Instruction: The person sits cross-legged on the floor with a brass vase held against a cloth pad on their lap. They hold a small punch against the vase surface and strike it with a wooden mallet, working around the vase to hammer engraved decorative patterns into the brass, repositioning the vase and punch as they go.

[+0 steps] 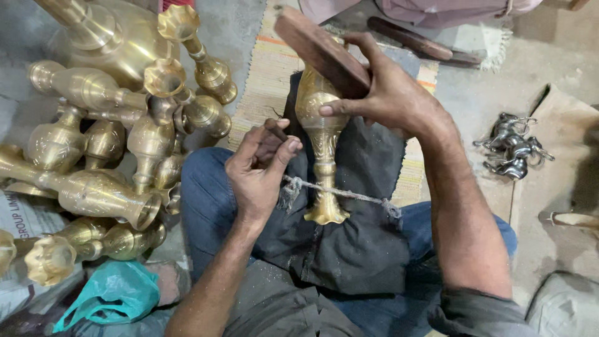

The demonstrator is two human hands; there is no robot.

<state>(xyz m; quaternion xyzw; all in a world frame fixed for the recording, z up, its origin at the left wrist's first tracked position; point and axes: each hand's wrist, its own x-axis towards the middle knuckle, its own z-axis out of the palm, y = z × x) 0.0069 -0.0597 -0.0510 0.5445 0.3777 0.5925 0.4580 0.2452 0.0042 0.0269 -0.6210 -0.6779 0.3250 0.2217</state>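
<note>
Tall engraved brass vase with a scalloped foot [322, 140] lies across the person's lap on a dark cloth [362, 237], foot toward the body, neck under a cord. A frayed grey cord [349, 195] crosses the stem just above the foot and pins it down. Left hand [259, 168] pinches a short dark chisel-like tool [276, 130] between thumb and fingers, tip right beside the vase belly. Right hand [390, 93] wraps tight around a flat brown wooden mallet block [321, 50], raised over the tool; its thumb touches the vase body. Engraved pattern shows on the lower belly and stem; the upper belly looks plainer, so carving seems partly done, how much is left I cannot tell. Left of the lap sits a heap of similar brass vases [106, 137], some engraved. A teal plastic bag [112, 293] lies below them. On the right floor, small silvery metal figurines [515, 150] sit well apart. A striped woven mat [268, 75] lies under the legs.
</note>
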